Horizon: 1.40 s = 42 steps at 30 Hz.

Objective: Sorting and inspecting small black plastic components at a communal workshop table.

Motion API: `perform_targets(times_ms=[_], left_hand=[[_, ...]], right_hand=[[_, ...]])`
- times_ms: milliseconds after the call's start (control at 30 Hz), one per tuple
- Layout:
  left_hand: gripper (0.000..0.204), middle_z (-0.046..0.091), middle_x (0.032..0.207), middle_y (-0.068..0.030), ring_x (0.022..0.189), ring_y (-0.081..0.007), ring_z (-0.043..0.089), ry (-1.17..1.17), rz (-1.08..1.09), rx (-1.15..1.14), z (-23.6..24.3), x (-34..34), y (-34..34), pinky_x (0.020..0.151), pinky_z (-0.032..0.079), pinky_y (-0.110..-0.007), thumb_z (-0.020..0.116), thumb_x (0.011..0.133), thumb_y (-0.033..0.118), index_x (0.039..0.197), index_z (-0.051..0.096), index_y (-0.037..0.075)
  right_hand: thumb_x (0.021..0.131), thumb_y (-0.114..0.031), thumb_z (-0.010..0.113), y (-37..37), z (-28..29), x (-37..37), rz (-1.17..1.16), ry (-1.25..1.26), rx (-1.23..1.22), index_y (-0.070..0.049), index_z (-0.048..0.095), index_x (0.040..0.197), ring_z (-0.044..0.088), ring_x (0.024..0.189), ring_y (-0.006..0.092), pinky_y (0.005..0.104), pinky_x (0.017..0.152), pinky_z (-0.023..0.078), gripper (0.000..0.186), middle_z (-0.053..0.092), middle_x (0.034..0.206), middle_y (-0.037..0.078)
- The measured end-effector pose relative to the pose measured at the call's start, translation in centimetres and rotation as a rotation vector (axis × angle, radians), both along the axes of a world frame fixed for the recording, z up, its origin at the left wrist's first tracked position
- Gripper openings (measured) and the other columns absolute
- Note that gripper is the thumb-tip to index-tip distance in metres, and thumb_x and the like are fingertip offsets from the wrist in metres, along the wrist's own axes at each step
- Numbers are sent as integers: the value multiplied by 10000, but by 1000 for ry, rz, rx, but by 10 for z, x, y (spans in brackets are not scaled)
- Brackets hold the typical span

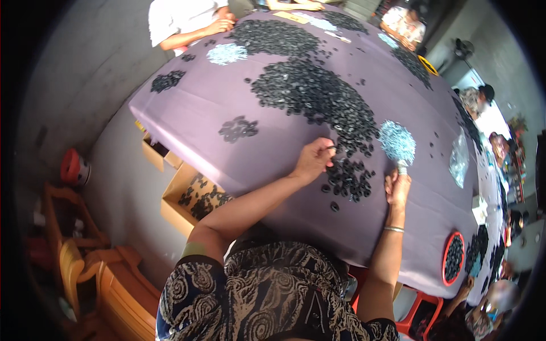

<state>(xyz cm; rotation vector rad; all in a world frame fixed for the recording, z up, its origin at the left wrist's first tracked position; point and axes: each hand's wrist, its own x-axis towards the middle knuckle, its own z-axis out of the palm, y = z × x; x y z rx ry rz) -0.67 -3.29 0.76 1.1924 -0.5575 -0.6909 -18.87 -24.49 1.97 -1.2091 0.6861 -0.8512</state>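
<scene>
My left hand [314, 161] is closed in a pinch at the near edge of a large heap of small black oval pieces [313, 91]. A dark piece [331, 148] shows at its fingertips. To the right, my right hand [397, 187] is closed, its fingertips at the near side of a pile of thin light-blue pieces [397, 141]. Something small and whitish [402, 166] shows at those fingertips, too small to make out. Between my hands lies a looser group of black pieces [350, 181], with a single one [335, 207] nearer to me.
A purple cloth [273, 170] covers the table. A small black cluster [239, 129] lies left, a clear plastic bag [458, 158] right. Below the edges are a cardboard box [176, 196] of black pieces and a red-rimmed basket [453, 258]. Other people sit around, one [187, 25] far left.
</scene>
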Motion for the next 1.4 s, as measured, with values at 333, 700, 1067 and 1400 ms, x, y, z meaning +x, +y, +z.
perform_targets(times_ms=[333,700,1067,1400], left_hand=[[185,584,824,-8,623,-67,576,31,12,-155,-8,-2,-3,487,457,-210,598,889,93,1058,544,42],[137,625,838,0,685,-64,594,20,105,-103,1,12,-2,503,445,-199,629,870,76,1001,628,35],[205,611,846,8,692,-54,543,35,46,11,5,0,2,541,420,-194,655,867,126,1043,636,21],[177,594,814,15,677,-39,524,-63,-21,22,5,1,2,549,418,-185,647,874,128,1023,644,31]], right_hand=[[928,-276,551,9,11,-2,-47,77,41,-111,384,608,253,334,69,229,283,164,396,300,490,-41],[880,-52,590,6,1,2,284,155,-168,-58,663,972,446,568,8,155,450,326,117,617,769,-15],[797,-63,705,72,25,25,497,409,-767,-65,660,888,516,656,77,243,580,433,101,534,749,-12],[750,27,659,83,26,30,449,553,-946,-30,629,832,551,612,120,285,572,449,104,551,707,39]])
